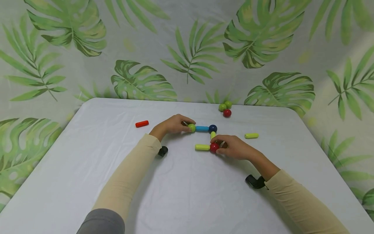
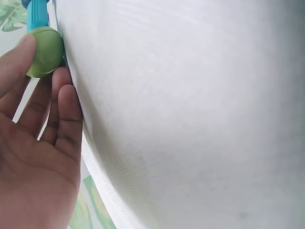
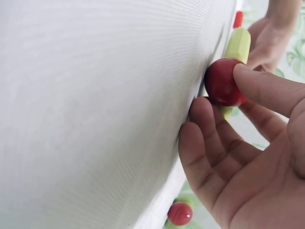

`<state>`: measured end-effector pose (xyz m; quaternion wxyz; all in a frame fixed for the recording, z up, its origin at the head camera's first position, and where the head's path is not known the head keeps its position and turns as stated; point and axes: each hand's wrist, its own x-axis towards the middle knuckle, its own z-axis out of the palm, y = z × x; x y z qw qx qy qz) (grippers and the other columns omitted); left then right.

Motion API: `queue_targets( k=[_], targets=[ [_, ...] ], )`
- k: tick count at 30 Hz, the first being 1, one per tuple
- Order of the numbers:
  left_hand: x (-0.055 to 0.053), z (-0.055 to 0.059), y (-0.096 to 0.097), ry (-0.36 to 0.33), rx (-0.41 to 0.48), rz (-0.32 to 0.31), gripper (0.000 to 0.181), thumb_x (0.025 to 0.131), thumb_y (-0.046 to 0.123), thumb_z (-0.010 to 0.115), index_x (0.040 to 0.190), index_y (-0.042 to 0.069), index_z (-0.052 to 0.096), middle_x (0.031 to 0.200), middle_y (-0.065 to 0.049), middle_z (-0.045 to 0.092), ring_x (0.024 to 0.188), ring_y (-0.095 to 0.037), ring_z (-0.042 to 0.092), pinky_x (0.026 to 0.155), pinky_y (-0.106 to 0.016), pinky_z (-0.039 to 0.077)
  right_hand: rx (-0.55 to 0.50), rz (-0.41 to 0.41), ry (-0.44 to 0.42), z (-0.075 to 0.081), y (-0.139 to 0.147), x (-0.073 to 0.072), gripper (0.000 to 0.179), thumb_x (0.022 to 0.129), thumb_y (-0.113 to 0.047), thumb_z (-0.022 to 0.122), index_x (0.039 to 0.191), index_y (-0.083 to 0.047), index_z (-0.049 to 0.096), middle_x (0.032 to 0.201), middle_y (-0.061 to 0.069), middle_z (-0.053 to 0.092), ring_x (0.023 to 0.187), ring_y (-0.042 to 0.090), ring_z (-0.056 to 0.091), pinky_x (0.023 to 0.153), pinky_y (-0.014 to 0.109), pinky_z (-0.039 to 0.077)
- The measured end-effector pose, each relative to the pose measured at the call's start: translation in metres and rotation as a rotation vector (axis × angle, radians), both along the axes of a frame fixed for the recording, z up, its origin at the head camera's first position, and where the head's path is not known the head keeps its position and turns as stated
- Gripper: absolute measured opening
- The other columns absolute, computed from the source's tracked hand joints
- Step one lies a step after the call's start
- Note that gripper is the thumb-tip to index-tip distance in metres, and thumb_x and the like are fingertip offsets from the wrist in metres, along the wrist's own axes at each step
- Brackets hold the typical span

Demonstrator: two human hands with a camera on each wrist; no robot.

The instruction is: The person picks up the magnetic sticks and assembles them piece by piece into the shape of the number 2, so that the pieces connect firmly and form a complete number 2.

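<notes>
My left hand (image 1: pixel 175 124) pinches a green ball (image 1: pixel 191 127) between thumb and fingers, seen close up in the left wrist view. From that ball a light blue rod (image 1: pixel 202 129) runs right to a dark blue ball (image 1: pixel 213 128). A yellow-green rod (image 1: pixel 213 134) comes down from the dark blue ball to a red ball (image 1: pixel 214 148). Thumb and fingers of my right hand (image 1: pixel 235 147) pinch this red ball. Another yellow-green rod (image 1: pixel 202 147) points left from it, its far end free. Together the pieces lie on the table in an open C shape.
Behind, near the table's back edge, sit two green balls (image 1: pixel 222 107) and a red ball (image 1: pixel 227 113). A red rod (image 1: pixel 142 123) lies at the left, a yellow-green rod (image 1: pixel 251 135) at the right. A leaf-print cloth (image 1: pixel 198 87) hangs behind the white table (image 1: pixel 181 195).
</notes>
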<state>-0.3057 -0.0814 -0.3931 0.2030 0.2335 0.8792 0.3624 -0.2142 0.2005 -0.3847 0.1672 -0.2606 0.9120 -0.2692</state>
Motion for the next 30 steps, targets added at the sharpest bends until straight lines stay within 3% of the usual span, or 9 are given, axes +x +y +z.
queue_targets(
  k=[11,16,23,30],
  targets=[
    [-0.001,-0.003,-0.001,-0.014,0.006,0.008,0.042,0.094,0.023,0.067,0.136,0.021,0.062,0.141,-0.004,0.059,0.131,-0.025,0.052,0.113,-0.043,0.041,0.022,0.013,-0.021,0.001,0.003,-0.003,0.039,0.094,-0.017,0.067,0.131,-0.014,0.059,0.116,0.009,0.066,0.098,0.021,0.062,0.086,0.037,0.056],
    [0.0,-0.001,0.0,-0.017,0.001,0.007,0.042,0.094,0.024,0.068,0.136,0.022,0.063,0.14,-0.003,0.06,0.129,-0.024,0.052,0.113,-0.044,0.041,0.038,0.004,-0.011,0.011,0.009,-0.009,0.039,0.096,-0.018,0.064,0.134,-0.014,0.058,0.117,0.011,0.067,0.1,0.022,0.064,0.085,0.038,0.056],
    [0.0,0.0,-0.002,-0.01,-0.005,0.006,0.042,0.094,0.024,0.068,0.136,0.022,0.062,0.138,-0.003,0.061,0.129,-0.025,0.052,0.112,-0.043,0.041,0.076,-0.125,0.171,0.029,0.022,-0.049,0.038,0.097,-0.015,0.061,0.134,-0.006,0.058,0.124,0.022,0.064,0.104,0.034,0.064,0.088,0.047,0.054],
    [-0.001,-0.002,-0.002,-0.025,0.005,0.008,0.043,0.094,0.024,0.068,0.136,0.022,0.062,0.139,-0.003,0.06,0.129,-0.025,0.051,0.112,-0.043,0.041,0.119,-0.296,0.259,0.028,0.032,-0.092,0.047,0.096,-0.009,0.058,0.141,-0.002,0.049,0.137,0.03,0.048,0.112,0.044,0.057,0.094,0.056,0.049]
  ],
)
